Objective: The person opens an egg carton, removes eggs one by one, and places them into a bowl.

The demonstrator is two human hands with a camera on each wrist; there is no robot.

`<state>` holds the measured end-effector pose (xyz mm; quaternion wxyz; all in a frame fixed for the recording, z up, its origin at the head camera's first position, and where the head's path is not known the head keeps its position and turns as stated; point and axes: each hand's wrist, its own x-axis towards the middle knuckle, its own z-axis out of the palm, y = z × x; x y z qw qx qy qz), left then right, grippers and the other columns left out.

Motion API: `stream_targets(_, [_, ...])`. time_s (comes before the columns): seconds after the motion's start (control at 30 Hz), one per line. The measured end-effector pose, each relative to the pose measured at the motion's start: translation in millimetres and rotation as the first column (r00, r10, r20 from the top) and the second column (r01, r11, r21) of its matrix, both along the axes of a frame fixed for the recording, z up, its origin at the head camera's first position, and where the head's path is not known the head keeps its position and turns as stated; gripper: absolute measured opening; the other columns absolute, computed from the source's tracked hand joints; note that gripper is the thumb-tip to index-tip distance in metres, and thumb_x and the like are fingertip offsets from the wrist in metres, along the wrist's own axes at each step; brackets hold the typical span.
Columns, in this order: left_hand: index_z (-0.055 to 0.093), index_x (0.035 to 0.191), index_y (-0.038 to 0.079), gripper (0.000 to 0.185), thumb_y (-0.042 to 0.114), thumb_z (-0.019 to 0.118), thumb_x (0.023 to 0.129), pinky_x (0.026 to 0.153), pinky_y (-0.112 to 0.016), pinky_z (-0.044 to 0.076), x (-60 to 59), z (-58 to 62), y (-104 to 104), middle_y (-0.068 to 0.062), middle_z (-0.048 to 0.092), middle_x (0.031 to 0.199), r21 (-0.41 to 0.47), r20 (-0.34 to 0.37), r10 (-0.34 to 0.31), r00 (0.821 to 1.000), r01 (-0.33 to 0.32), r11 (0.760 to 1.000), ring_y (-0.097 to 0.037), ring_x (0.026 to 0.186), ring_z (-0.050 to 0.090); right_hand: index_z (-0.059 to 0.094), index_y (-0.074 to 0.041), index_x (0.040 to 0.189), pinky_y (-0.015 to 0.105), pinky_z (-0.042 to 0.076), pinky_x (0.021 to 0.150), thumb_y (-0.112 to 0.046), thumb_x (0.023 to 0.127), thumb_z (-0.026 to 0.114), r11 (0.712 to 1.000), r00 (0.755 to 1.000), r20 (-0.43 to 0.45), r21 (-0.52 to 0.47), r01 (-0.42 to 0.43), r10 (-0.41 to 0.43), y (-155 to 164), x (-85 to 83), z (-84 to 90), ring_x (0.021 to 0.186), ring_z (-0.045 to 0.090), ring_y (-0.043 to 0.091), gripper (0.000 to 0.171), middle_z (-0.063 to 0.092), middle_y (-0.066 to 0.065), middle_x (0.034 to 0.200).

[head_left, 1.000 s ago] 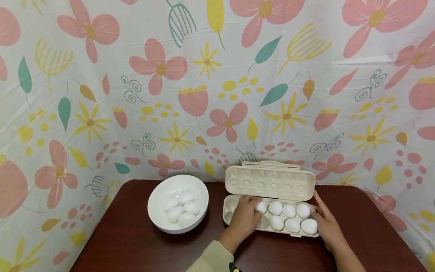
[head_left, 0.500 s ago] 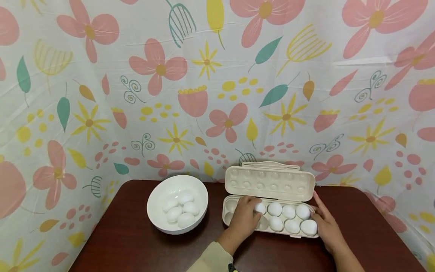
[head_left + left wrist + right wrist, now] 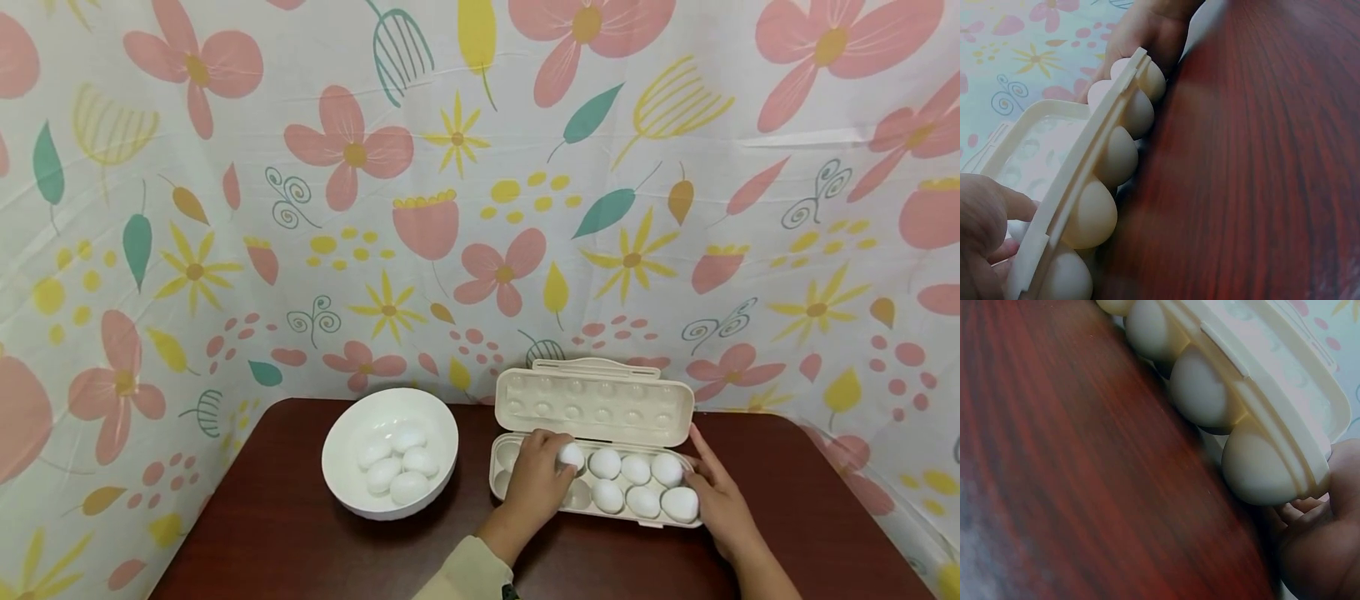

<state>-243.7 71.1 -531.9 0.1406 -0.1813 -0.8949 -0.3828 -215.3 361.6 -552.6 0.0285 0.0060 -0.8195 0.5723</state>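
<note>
In the head view a cream plastic egg carton (image 3: 592, 430) lies open on the table, its lid (image 3: 595, 404) tipped back. Several white eggs (image 3: 643, 502) fill its right-hand cups. My left hand (image 3: 536, 475) reaches over the left part, thumb and fingers pinching a white egg (image 3: 571, 455) in the back row. That hand covers some of the cups beside it. At the right end, my right hand (image 3: 723, 504) grips the carton, thumb at the near corner egg. In the right wrist view its fingers (image 3: 1304, 509) curl beneath the carton's end.
Left of the carton stands a white bowl (image 3: 341, 475) with several white eggs (image 3: 408, 487) in it. Both rest on a dark red-brown wooden table (image 3: 300, 533). Right behind the table hangs a flower-patterned cloth (image 3: 465, 333).
The egg between my left fingers has shifted very slightly left and up. My right hand and the carton hold their place.
</note>
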Motion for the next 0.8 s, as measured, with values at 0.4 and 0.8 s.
stream_targets(0.4, [0.069, 0.125, 0.018, 0.04, 0.016, 0.078, 0.086, 0.092, -0.028, 0.051, 2.2, 12.1, -3.7, -0.002, 0.062, 0.115, 0.041, -0.032, -0.008, 0.999, 0.01, 0.999, -0.017, 0.107, 0.058, 0.005, -0.038, 0.162, 0.017, 0.051, 0.08, -0.019, 0.11, 0.036, 1.0, 1.0, -0.009, 0.012, 0.005, -0.005, -0.7, -0.8, -0.3, 0.103, 0.056, -0.01, 0.063, 0.052, -0.033, 0.114])
stream_targets(0.8, [0.07, 0.123, 0.015, 0.041, 0.015, 0.081, 0.084, 0.086, -0.026, 0.053, 4.7, 37.2, -12.2, -0.004, 0.062, 0.116, 0.138, -0.117, 0.001, 0.993, 0.015, 0.99, -0.017, 0.101, 0.063, 0.004, -0.039, 0.162, 0.018, 0.053, 0.079, -0.02, 0.11, 0.035, 1.0, 1.0, 0.0, 0.003, 0.004, -0.004, -0.2, -0.6, -0.2, 0.103, 0.056, -0.011, 0.063, 0.051, -0.034, 0.114])
